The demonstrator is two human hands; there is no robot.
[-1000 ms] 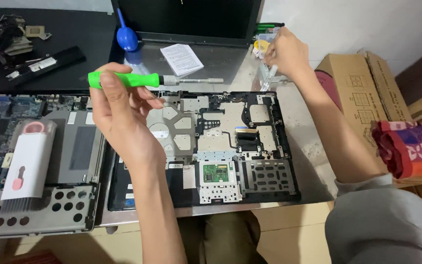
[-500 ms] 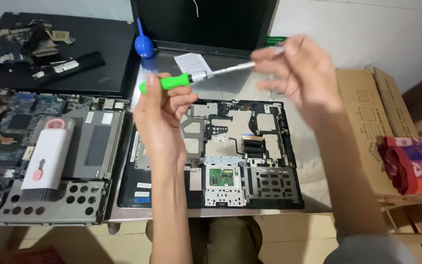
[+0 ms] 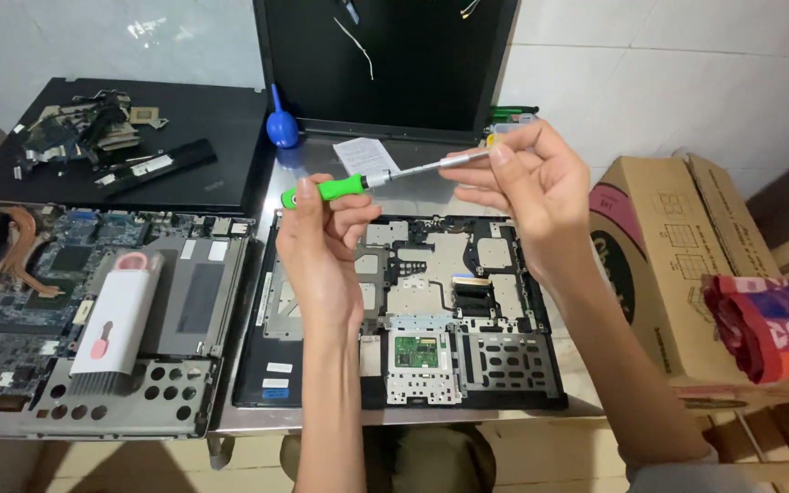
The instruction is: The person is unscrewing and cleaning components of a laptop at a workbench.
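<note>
My left hand (image 3: pixel 321 246) grips the green handle of a screwdriver (image 3: pixel 331 189), held level above an opened laptop base (image 3: pixel 413 310). The screwdriver's metal shaft points right. My right hand (image 3: pixel 527 187) pinches the tip end of that shaft between thumb and fingers. Both hands hover over the upper part of the laptop base, whose bare metal frame and a small green circuit board show below. The laptop's dark screen (image 3: pixel 385 64) stands upright behind.
A second stripped laptop with a white and pink cleaning tool (image 3: pixel 116 319) lies at left. A closed black laptop (image 3: pixel 130 146) carries loose parts; a blue air blower (image 3: pixel 282 123) stands beside it. A cardboard box (image 3: pixel 678 265) and red cloth (image 3: pixel 769 324) sit at right.
My right hand came from the far right side of the table to the screwdriver's tip and now pinches it. The screwdriver rose and tilted slightly.
</note>
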